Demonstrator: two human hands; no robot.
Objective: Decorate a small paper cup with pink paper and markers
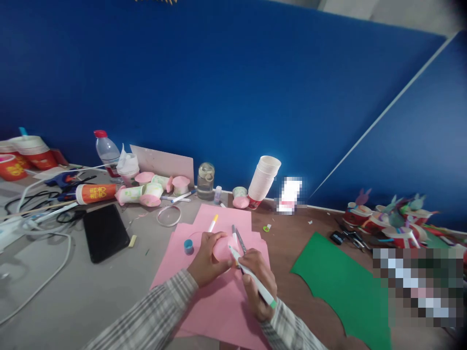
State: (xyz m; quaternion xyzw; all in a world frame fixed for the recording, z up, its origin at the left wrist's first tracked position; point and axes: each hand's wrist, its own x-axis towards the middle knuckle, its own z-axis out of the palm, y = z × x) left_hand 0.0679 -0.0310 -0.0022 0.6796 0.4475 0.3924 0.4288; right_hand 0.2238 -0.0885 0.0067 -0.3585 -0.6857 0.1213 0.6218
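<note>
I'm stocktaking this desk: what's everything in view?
sheets: several, pink, centre
held piece: 1, pink, centre
held marker: 1, white-green, centre
loose pens: several, mostly white, centre
cylinder: 1, blue, on sheets
ring: 1, whitish, left
tablet: 1, black, left
cables: several, black, white, left
bottle: 1, clear, back left
jar: 1, clear, back centre
cups: many, mixed colours, back
green sheet: 1, green, right
tools: several, dark, right
panels: 2, blue, behind
left hand: 1, plaid-sleeved, centre
right hand: 1, plaid-sleeved, centre

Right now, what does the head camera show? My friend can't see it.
A person's left hand holds a pink piece over pink paper while the right hand grips a white marker; green paper lies to the right.
</note>
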